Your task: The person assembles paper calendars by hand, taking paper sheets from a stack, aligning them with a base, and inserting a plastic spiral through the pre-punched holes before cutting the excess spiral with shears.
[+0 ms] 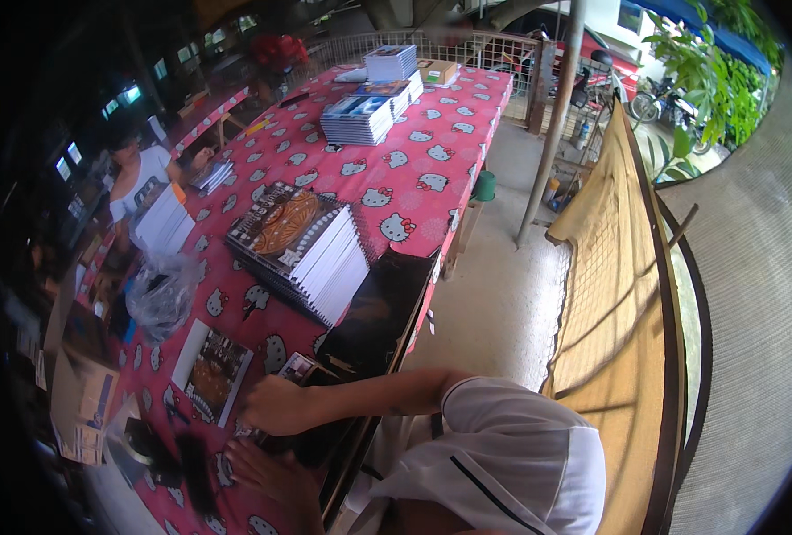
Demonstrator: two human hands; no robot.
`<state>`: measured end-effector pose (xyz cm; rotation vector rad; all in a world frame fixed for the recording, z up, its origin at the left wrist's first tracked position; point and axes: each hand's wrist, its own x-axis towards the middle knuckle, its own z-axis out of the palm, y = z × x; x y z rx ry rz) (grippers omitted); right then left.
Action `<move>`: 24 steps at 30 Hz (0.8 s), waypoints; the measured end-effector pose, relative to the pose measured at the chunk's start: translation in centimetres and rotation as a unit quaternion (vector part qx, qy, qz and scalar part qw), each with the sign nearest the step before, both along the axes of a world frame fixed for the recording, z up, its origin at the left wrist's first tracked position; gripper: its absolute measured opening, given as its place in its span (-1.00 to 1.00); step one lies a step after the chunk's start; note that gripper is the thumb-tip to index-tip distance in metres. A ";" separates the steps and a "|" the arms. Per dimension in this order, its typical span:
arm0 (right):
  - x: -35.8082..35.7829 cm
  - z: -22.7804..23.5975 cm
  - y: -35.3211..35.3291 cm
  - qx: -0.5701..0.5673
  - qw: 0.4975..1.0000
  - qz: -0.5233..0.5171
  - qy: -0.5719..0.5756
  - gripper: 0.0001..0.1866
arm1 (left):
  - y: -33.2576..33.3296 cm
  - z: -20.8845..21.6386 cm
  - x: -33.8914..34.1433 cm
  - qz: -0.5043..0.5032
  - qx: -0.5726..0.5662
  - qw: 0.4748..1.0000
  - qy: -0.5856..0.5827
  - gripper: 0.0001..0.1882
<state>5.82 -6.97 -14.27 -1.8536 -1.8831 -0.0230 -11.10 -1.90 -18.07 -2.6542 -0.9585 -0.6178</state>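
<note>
Low in the frame, left of centre, the right hand point(276, 406) rests knuckles-up on a small booklet point(296, 367); whether its grip closes on it cannot be told. Just below, the left hand point(267, 473) lies flat with fingers spread, its grip wide, on the red patterned counter point(414, 152). A single printed booklet point(213, 370) lies just left (cover up). Above sits 1 fanned stack of spiral notebooks point(302, 250). At upper left, another person point(142, 174) stands behind a white stack point(166, 221).
</note>
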 end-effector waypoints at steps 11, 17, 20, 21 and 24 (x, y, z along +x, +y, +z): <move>2.9 0.7 -3.5 -0.036 0.995 0.046 -0.077 -0.53 | 1.8 1.2 1.1 -0.010 0.053 0.997 -0.062 -0.14; 3.9 1.0 -3.4 0.027 0.998 0.053 -0.010 -0.64 | -1.5 -3.7 -2.5 -0.142 -0.026 0.989 0.018 -0.12; 4.2 2.4 -3.8 -0.008 0.998 0.051 0.042 -0.65 | -0.8 -0.7 -2.0 -0.134 -0.061 0.988 0.053 -0.08; 3.8 2.0 -3.8 0.018 0.998 0.040 0.037 -0.70 | -0.4 0.0 -1.5 -0.142 -0.073 0.986 0.056 -0.07; 3.7 1.7 -4.0 0.024 0.998 0.054 0.009 -0.71 | 0.1 -0.2 -1.2 -0.177 -0.082 0.981 0.000 -0.09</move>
